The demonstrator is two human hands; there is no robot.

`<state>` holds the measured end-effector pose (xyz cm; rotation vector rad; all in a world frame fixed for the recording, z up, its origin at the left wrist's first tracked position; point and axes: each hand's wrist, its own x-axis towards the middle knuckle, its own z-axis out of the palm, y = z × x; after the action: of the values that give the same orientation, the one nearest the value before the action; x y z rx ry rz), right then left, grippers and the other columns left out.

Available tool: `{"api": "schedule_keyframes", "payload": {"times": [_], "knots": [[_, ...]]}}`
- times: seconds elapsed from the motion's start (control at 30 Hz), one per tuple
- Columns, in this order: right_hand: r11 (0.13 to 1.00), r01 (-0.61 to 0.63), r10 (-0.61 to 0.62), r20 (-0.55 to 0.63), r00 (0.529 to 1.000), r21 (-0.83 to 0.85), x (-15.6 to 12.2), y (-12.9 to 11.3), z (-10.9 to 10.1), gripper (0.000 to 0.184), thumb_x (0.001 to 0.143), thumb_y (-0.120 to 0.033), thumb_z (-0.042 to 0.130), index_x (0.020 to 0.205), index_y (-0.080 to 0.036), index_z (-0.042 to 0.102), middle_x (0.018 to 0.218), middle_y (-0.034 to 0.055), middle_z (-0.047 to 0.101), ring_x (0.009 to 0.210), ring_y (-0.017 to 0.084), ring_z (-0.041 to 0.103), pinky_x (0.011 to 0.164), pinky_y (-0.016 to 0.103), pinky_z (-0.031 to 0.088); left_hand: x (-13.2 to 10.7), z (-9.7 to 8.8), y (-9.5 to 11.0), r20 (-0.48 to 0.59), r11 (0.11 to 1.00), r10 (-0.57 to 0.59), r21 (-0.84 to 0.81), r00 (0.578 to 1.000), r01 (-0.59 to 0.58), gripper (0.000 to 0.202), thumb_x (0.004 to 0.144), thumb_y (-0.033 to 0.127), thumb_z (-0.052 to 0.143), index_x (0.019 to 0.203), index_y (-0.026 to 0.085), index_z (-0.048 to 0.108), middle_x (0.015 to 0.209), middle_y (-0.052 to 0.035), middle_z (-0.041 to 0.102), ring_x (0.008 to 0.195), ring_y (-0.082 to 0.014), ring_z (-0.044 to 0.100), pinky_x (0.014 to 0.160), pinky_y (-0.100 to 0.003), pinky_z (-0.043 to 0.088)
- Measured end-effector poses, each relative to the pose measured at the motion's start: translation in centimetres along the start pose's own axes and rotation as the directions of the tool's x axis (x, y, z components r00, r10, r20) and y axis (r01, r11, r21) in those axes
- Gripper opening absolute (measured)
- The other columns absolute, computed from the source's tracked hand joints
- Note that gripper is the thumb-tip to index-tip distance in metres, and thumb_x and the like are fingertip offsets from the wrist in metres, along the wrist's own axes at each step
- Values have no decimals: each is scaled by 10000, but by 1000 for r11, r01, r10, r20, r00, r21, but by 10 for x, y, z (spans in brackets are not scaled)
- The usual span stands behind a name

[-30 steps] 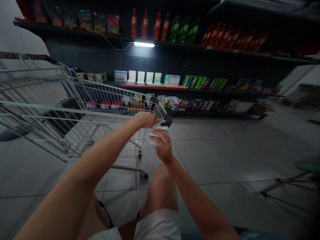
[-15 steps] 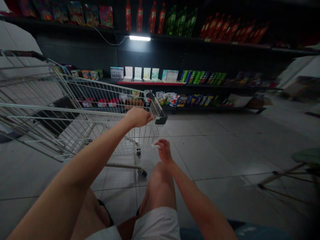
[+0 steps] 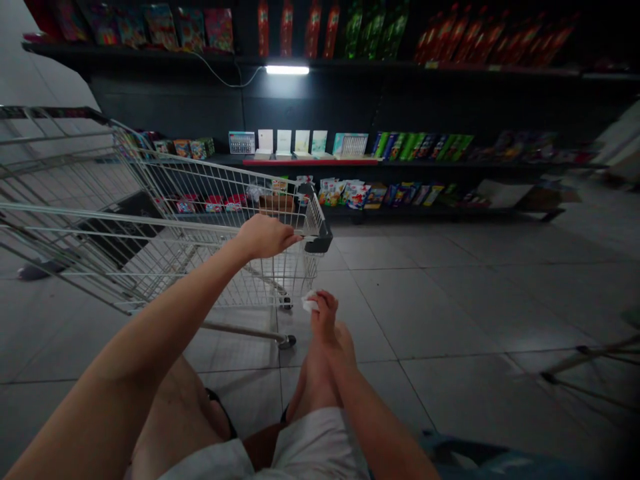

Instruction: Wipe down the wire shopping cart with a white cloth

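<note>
A wire shopping cart (image 3: 150, 227) stands to my left on the tiled floor. My left hand (image 3: 265, 237) is closed round the top rail of its near side, close to the black corner cap (image 3: 320, 241). My right hand (image 3: 326, 313) hangs lower, in front of my knee, with its fingers pinched on a small white crumpled cloth or tissue (image 3: 309, 302). That white piece sits just below the cart's corner, apart from the wire. My bare knees and white shorts (image 3: 300, 453) fill the bottom of the view.
Dark shop shelves (image 3: 350, 160) run across the back with bottles on top and packets and boxes below; a strip light (image 3: 287, 69) glows under the top shelf. A stool's metal legs (image 3: 585, 363) show at the right. Grey floor tiles (image 3: 450, 300) lie between.
My right hand has dropped from beside the cart's corner cap to knee height, still holding the white piece. My left hand has stayed on the cart rail.
</note>
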<state>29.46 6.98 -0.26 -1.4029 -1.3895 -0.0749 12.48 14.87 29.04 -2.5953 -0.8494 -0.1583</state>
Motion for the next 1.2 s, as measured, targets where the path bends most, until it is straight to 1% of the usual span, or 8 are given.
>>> {"api": "schedule_keyframes", "payload": {"times": [0.17,0.4,0.47,0.6,0.67,0.8,0.97,1.2], "knots": [[998,-4,5,-20,1000,68,-9,-22,5,337,747,-77,422,965,-211,642,1108,89,540,1114,224,457,986,409,378,-14,-2,-10,17,1000,-3,30,1000,2,590,956,536,199,820,210,672,675,-71,661,574,-198,570,517,-307,220],[967,229,-255,455,853,112,36,-17,-15,384,651,-3,439,847,-221,688,975,38,652,979,190,557,914,373,412,-37,-1,-31,23,999,-14,38,1000,13,606,949,558,185,783,218,658,642,-68,650,536,-202,539,504,-320,186],[977,194,-214,384,898,91,64,-28,-35,330,682,-35,438,822,-211,679,905,43,662,897,190,580,867,375,439,-43,0,-37,23,999,-21,34,1000,20,617,939,585,188,771,219,656,628,-65,642,527,-197,529,502,-317,184],[972,224,-210,-167,963,74,121,-98,-72,335,774,-90,421,983,-231,642,1146,62,609,1120,218,529,1000,435,391,-52,2,-46,29,999,-36,32,999,35,623,928,610,200,745,216,646,619,-63,634,513,-184,513,501,-311,181],[911,393,-389,-58,920,127,145,-137,-75,364,779,-70,414,1016,-248,626,1225,47,581,1173,207,510,1017,420,388,-56,3,-49,26,999,-40,37,999,39,596,930,595,223,743,215,642,619,-60,633,509,-178,506,502,-309,177],[797,538,-601,447,663,274,186,-172,-59,323,771,-61,425,964,-219,629,1080,39,650,1043,180,576,930,352,437,-65,4,-54,28,999,-32,38,999,31,549,931,572,264,754,215,642,615,-50,627,497,-167,491,504,-307,173],[884,464,-351,726,591,49,231,-183,-46,228,787,-103,438,870,-176,637,851,35,653,795,153,579,716,273,414,-74,4,-58,-6,1000,-18,20,1000,18,617,895,664,256,696,207,621,577,-39,606,463,-140,461,493,-295,157],[873,480,-105,995,1,91,254,-223,-7,160,668,-70,564,712,-174,678,612,-11,602,555,111,486,587,273,369,-91,1,-53,-27,999,-4,38,1000,5,656,898,676,213,733,214,647,567,-45,614,465,-154,496,473,-307,148]]}}
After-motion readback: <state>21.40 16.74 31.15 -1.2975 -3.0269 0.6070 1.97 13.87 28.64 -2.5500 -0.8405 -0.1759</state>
